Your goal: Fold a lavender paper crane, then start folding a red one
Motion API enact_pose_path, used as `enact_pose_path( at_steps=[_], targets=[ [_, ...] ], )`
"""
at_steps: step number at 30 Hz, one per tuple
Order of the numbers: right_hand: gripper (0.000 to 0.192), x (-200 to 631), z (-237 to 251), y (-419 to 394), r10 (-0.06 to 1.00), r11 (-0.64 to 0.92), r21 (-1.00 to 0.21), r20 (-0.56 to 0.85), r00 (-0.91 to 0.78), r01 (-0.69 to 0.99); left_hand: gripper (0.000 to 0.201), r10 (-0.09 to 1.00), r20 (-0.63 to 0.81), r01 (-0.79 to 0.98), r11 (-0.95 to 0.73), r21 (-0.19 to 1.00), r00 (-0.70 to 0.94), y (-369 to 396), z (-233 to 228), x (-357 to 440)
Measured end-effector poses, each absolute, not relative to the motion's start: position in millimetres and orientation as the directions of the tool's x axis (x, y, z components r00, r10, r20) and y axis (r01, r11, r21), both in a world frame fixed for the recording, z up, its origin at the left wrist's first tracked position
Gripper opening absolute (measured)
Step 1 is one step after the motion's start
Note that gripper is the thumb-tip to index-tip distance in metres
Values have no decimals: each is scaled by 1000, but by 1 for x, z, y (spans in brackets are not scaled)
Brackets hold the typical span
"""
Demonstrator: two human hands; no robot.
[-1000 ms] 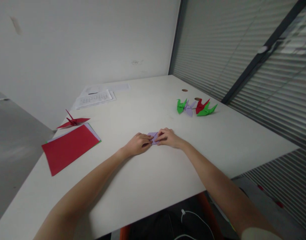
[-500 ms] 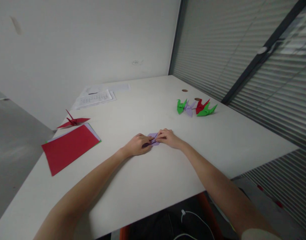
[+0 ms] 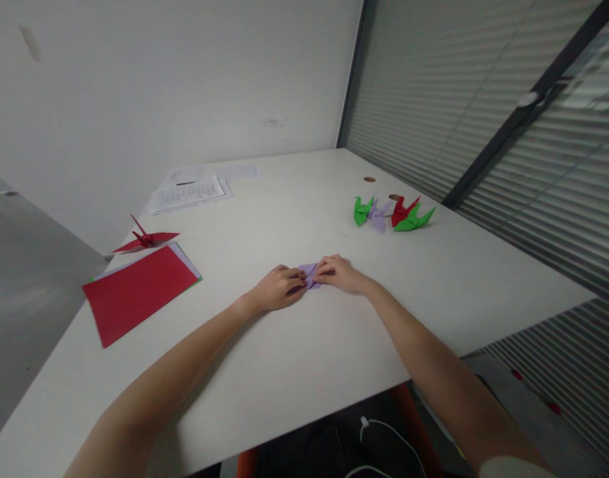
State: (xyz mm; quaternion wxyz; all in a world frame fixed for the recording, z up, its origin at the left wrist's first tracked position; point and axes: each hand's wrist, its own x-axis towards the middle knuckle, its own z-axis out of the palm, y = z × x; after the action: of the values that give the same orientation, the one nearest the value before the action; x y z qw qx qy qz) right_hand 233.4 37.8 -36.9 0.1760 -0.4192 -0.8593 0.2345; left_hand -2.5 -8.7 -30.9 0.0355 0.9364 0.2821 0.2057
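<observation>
A small piece of folded purple paper (image 3: 310, 272) lies on the white table between my hands. My left hand (image 3: 280, 287) rests on its left part, fingers curled and pressed onto the paper. From the right, my right hand (image 3: 338, 273) pinches the paper's other side with thumb and fingertips together. Creases show in the purple strip left visible between the hands; its outer ends are partly hidden under my fingers.
A stack of paper sheets, red on top (image 3: 142, 292), lies at the left with a red paper crane (image 3: 147, 239) behind it. Several folded cranes, including a green one (image 3: 362, 211), stand at the right. Printed sheets (image 3: 187, 194) lie at the back left.
My left fingers have shifted slightly on the purple paper, and both hands sit a touch further right in view. The cranes and the sheets lie as before.
</observation>
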Motion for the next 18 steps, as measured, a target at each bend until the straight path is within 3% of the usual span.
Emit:
enact_pose_path(
  at_steps=[3, 10, 18],
  targets=[
    [14, 236, -37, 39, 784, 559, -532, 89, -614, 636, 25, 553, 329, 540, -830, 139, 765, -9, -30, -3],
    [11, 223, -33, 32, 875, 444, -518, 75, -477, 732, 33, 506, 285, 503, -860, 88, 814, -11, -25, -5],
    [12, 218, -37, 31, 918, 379, -509, 106, -381, 773, 23, 533, 391, 432, -843, 320, 750, -2, -34, -8]
  ],
)
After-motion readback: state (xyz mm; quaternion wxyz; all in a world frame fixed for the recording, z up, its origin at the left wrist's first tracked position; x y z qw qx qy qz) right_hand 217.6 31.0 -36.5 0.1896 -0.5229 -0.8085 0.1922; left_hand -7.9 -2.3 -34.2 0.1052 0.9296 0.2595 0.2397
